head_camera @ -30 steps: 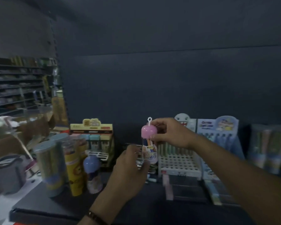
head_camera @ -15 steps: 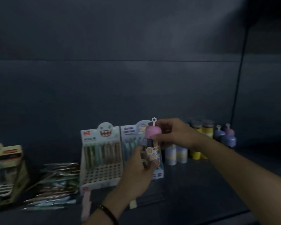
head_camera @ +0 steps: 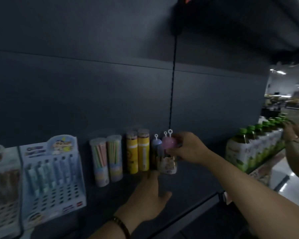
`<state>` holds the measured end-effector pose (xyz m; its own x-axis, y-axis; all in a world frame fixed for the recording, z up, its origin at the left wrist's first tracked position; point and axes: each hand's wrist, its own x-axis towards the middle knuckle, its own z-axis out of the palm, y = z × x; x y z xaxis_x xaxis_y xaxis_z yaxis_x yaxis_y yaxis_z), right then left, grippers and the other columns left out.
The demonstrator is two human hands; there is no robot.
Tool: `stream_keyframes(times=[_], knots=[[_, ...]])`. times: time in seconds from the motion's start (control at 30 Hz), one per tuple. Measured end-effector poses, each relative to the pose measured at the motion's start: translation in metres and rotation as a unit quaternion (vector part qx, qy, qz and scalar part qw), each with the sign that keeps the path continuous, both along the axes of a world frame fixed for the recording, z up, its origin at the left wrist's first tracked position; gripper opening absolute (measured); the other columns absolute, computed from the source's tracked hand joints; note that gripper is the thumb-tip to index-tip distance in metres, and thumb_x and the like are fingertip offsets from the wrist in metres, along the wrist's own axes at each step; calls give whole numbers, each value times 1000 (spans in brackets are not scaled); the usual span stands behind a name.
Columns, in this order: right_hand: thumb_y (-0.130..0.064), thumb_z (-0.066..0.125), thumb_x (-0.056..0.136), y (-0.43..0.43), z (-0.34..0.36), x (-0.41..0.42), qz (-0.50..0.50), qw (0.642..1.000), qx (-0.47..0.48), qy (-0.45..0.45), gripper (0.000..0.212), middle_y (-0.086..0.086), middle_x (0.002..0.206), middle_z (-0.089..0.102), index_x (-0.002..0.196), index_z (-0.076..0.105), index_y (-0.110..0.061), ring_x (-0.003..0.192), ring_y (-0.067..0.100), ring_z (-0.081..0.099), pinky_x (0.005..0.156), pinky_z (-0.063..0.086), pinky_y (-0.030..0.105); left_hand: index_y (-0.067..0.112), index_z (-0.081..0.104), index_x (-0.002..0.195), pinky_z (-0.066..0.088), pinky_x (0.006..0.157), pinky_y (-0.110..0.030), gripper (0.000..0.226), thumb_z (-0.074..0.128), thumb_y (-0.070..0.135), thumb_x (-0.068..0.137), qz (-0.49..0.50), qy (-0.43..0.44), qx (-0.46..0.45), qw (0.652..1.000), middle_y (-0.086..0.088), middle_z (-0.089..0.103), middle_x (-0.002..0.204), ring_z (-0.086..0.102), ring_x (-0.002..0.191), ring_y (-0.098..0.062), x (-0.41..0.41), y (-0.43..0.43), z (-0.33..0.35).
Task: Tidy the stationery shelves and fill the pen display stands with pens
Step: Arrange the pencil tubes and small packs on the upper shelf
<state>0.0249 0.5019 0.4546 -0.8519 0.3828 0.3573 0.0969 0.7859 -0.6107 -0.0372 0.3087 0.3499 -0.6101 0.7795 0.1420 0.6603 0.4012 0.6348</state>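
My right hand (head_camera: pixel 188 147) grips the pink domed lid of a clear pencil tube (head_camera: pixel 168 163), which stands at the right end of a row on the dark shelf (head_camera: pixel 188 187). A blue-lidded tube (head_camera: pixel 156 149) stands just left of it and behind. My left hand (head_camera: pixel 148 197) hovers below the tube with relaxed fingers and holds nothing. A blue pen display stand (head_camera: pixel 53 180) with several pens leans at the left. Another stand (head_camera: pixel 2 187) sits at the far left edge.
Two yellow pencil tubes (head_camera: pixel 138 152) and two clear tubes of pastel pencils (head_camera: pixel 105 159) stand between the stand and the pink tube. Packs of green-capped bottles (head_camera: pixel 255 145) fill the shelf to the right, where another person's hands (head_camera: pixel 293 133) reach.
The view swung right along the shelf. My right hand carried the pink-lidded tube to the row's right end. My left hand let go of it and dropped lower.
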Motion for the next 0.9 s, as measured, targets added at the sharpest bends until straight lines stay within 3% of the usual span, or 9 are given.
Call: stream_keyframes(times=[0.07,0.13,0.27,0.37,0.57,0.77,0.9], knots=[[-29,84,78,27,-5,1,-35,999,13,-25,19,-3,87,73,91,73,-20,82,13,71,69,59,29,31,28,160,29,125,-41,74,59,57,99,-13,51,-67,996,5,26,164,30,151,-20,2,20,-8],[-31,83,78,49,-14,-4,-68,997,21,-40,20,-1,86,73,88,72,-17,82,15,71,67,55,25,37,24,162,24,126,-48,75,55,62,98,-18,70,-129,989,-1,19,168,21,155,-28,2,38,-16],[-27,85,77,79,-40,-23,-99,994,-3,-56,28,0,98,74,100,73,-16,93,18,70,83,59,33,44,9,163,7,126,-59,88,40,83,90,6,93,-207,974,-6,-2,174,2,158,-39,-8,73,-37],[-27,86,76,93,-60,-40,-99,993,-17,-66,34,1,102,73,105,71,-19,95,20,71,84,62,37,37,13,164,9,123,-58,94,26,89,86,42,160,-206,964,0,7,170,10,154,-31,-15,89,-50],[-23,90,78,105,-73,-65,-75,996,-33,-38,68,2,125,69,139,61,-20,110,19,66,95,59,40,25,7,166,11,121,-58,107,19,92,83,73,184,-202,959,2,10,170,16,150,-30,-22,99,-52],[-28,85,82,104,-78,-80,-71,997,-26,-23,59,-3,118,69,136,63,-25,108,18,64,87,51,29,28,8,166,14,118,-57,106,21,92,83,83,201,-190,957,2,13,167,21,146,-29,-24,101,-56],[-33,84,82,106,-83,-85,-90,994,-42,-44,49,-4,110,70,126,67,-22,100,17,67,83,54,30,29,3,166,13,120,-56,108,23,93,80,89,196,-167,962,0,12,167,20,145,-28,-24,102,-59]])
